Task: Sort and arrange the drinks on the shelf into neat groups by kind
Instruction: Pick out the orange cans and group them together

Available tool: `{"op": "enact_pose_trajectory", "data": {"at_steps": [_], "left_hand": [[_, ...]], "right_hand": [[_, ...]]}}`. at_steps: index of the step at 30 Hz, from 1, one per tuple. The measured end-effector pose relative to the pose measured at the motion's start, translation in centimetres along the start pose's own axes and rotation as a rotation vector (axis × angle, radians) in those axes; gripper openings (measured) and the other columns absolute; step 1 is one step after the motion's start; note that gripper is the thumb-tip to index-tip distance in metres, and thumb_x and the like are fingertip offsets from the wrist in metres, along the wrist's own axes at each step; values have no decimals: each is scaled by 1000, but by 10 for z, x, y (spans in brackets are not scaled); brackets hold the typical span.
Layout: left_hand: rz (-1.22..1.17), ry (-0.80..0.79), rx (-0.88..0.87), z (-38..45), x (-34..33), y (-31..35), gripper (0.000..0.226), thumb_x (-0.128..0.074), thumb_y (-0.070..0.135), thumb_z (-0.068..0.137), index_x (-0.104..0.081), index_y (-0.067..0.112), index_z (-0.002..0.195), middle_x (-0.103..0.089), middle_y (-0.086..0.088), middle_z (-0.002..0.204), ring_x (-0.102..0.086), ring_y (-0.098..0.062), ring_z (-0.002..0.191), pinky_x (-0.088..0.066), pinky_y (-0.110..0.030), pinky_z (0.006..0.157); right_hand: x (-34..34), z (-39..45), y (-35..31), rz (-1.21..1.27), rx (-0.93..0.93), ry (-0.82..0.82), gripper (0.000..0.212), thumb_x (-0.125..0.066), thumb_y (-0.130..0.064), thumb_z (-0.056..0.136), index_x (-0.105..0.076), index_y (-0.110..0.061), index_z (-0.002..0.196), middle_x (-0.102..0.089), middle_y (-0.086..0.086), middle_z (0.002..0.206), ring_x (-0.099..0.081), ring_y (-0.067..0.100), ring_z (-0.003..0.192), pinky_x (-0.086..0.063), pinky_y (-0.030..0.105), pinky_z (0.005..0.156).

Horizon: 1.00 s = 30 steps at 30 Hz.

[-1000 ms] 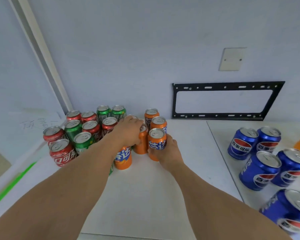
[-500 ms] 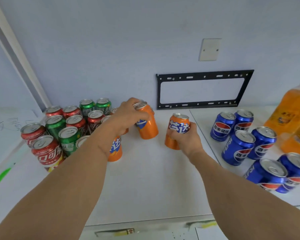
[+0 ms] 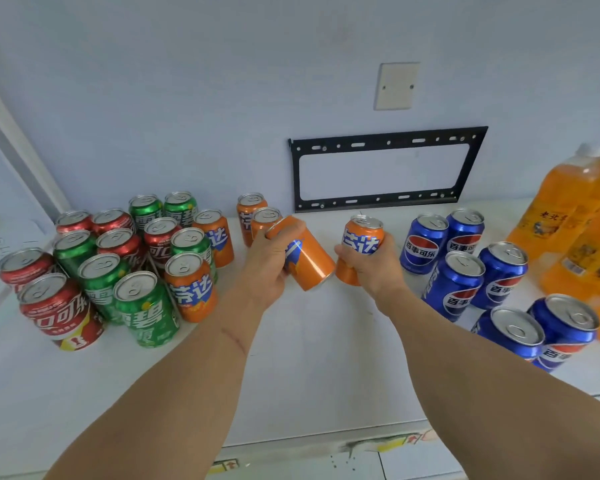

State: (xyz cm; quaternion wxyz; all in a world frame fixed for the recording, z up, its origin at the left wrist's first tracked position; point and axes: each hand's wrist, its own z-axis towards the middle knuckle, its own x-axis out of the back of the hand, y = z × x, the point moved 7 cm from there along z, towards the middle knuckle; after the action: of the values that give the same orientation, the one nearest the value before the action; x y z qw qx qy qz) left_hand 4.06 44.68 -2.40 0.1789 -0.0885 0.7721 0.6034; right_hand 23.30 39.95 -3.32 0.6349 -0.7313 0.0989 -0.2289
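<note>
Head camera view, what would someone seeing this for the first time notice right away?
Two bare arms reach over the white shelf, the left hand gripping a tilted orange can and the right hand holding an upright orange can. At the left sits a mixed crowd of red, green and orange cans. At the right stand blue cans, with orange bottles beyond.

I am gripping a tilted orange can point(image 3: 303, 252) in my left hand point(image 3: 269, 268) and an upright orange can point(image 3: 361, 242) in my right hand point(image 3: 373, 268) at frame centre, above the white shelf point(image 3: 309, 368), with red and green cans point(image 3: 84, 271) standing left and blue cans point(image 3: 482, 271) right.
</note>
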Motion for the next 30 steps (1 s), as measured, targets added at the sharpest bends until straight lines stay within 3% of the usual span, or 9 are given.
{"op": "enact_pose_trajectory", "data": {"at_steps": [5,8,10,13,15,20,23,26,30], "left_hand": [[65,49,37,11,1,-7,53,-76,25,83,-48,28,128,-63,3,113,-62,-16,99,-48,-42,87],[114,35,15,17,4,-8,40,-74,20,85,-55,27,120,-66,1,107,-65,-17,97,-52,-37,81],[144,20,-15,22,7,-7,38,-75,19,84,-58,25,117,-67,-2,106,-65,-20,99,-53,-40,87],[212,-13,-66,26,10,-5,50,-84,22,68,-61,22,112,-68,-2,102,-66,-21,99,-51,-43,96],[286,-6,-52,25,10,-5,70,-88,29,56,-58,23,119,-68,-1,111,-65,-22,106,-50,-45,98],[547,-15,-68,20,5,1,67,-85,25,73,-50,29,130,-61,4,120,-61,-16,107,-51,-37,89],[734,-71,-146,19,-6,5,62,-87,32,69,-54,28,121,-64,5,113,-63,-12,100,-54,-34,84],[862,-72,-212,20,-15,9,67,-85,43,53,-58,30,113,-68,6,106,-66,-16,99,-56,-42,89],[956,-83,-221,32,-18,4,69,-84,43,56,-57,27,117,-68,3,108,-65,-20,101,-55,-45,91]], "right_hand": [[-13,18,4,5,36,-43,77,-77,-28,81,-28,-20,140,-51,-3,117,-52,13,100,-41,25,80],[-18,26,11,-24,42,-55,77,-75,-31,84,-26,-21,142,-49,-5,117,-51,12,100,-40,20,78],[-21,29,13,-35,60,-64,78,-75,-30,83,-25,-22,143,-50,-5,117,-53,10,98,-39,10,68],[-21,32,15,-51,75,-74,80,-76,-29,83,-24,-22,143,-49,-7,113,-54,3,88,-41,8,55],[-17,32,15,-86,67,-82,83,-77,-30,81,-23,-24,145,-49,-8,115,-54,5,93,-42,8,64],[-9,18,25,-238,-33,-65,85,-82,-33,74,-33,-23,143,-50,-2,136,-53,19,119,-44,31,94],[-3,-6,28,-596,-78,-64,60,-67,-37,88,-41,-17,139,-48,5,135,-53,25,119,-44,33,91],[-3,-29,25,-965,2,-125,46,-53,-38,96,-48,-15,134,-50,7,131,-53,26,116,-46,35,92],[-6,-49,29,-1141,63,-240,40,-45,-36,99,-51,-17,134,-53,4,130,-54,24,115,-47,36,96]]}}
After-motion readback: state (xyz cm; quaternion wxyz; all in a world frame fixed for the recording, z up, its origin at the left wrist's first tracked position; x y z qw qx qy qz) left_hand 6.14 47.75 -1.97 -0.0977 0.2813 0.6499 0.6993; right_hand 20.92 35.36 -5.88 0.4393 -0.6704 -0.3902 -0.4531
